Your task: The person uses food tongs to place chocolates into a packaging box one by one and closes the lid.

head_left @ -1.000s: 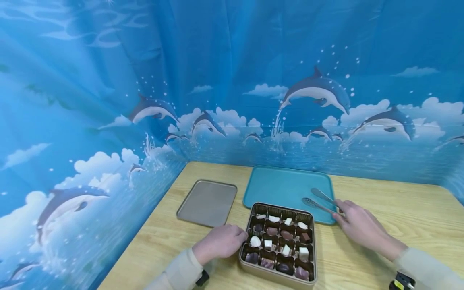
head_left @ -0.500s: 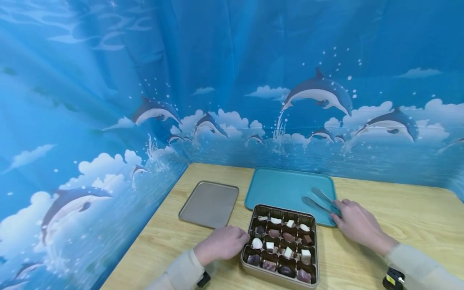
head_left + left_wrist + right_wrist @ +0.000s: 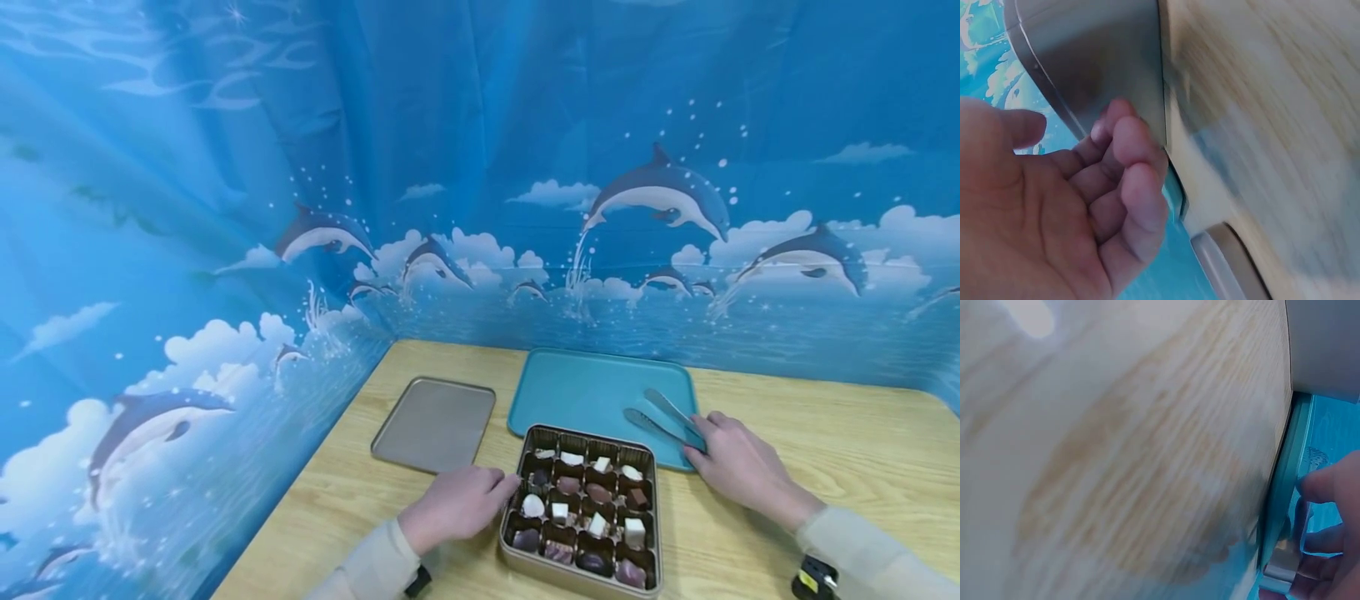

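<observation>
A square tin box holds a dark divided insert filled with several chocolates, some white, some brown or purple. My left hand is at the tin's left side, fingertips right at its wall. In the left wrist view its fingers are loosely bent beside the tin wall, with the thumb apart. My right hand grips metal serving tongs by the handle end. The tongs' two heads lie apart over the blue tray. In the right wrist view, thumb and fingers wrap the tongs.
A grey-brown flat tray lies on the wooden table, left of the blue tray and behind my left hand. The tin stands just in front of the blue tray, overlapping its front edge in the head view. A dolphin-print curtain borders the table.
My right hand has shifted slightly left with the tongs. My left hand stays at the tin's side. The whole head view has moved a little.
</observation>
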A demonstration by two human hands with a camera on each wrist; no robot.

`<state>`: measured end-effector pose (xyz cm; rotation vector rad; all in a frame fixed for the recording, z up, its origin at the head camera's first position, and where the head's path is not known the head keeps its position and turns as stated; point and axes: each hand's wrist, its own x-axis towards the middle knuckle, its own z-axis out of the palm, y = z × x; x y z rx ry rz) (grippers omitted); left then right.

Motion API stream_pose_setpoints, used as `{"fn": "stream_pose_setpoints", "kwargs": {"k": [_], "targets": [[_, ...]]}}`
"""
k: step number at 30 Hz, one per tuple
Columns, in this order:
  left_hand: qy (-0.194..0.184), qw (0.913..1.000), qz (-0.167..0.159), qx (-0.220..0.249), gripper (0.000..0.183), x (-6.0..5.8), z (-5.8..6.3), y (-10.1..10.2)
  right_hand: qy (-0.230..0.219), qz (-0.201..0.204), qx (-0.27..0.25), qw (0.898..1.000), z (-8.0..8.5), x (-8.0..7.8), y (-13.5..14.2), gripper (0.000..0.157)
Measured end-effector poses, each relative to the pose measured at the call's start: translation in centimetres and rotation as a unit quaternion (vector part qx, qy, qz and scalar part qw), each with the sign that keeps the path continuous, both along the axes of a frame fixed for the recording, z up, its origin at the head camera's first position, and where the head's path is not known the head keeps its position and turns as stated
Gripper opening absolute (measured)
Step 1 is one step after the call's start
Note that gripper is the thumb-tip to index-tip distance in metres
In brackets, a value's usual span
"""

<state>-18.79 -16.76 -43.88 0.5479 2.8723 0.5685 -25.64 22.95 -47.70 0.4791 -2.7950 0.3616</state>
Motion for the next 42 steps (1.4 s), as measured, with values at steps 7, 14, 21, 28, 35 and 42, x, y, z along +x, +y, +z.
{"fn": "stream_pose_setpoints", "kwargs": {"k": [7,14,21,28,35,42], "targets": [[0.096,0.994,0.031,-0.041,0.028,-1.2,0.2,-1.7,0.069,-0.006,0.02,0.997,0.8,1.0,0.1,0.053],[0.114,0.9826,0.046,-0.14,0.023,-2.6,-0.2,-3.0,0.11,0.008,0.034,0.993,2.0,2.4,-0.6,0.043],[0.083,0.9861,0.032,-0.141,0.027,-3.5,-1.0,-3.9,0.12,0.02,0.034,0.992,2.1,4.0,-1.3,0.032],[0.084,0.9833,0.041,-0.156,0.026,-3.4,-1.0,-3.8,0.139,0.027,0.028,0.989,2.0,4.9,-1.4,0.026],[0.255,0.9551,0.051,-0.142,0.02,-4.2,1.0,-4.8,0.154,0.037,0.024,0.987,1.9,4.8,-1.3,0.017],[0.351,0.9264,0.057,-0.124,0.013,-4.5,4.0,-5.1,0.138,0.026,0.024,0.99,1.6,4.7,-1.1,0.016]]}}
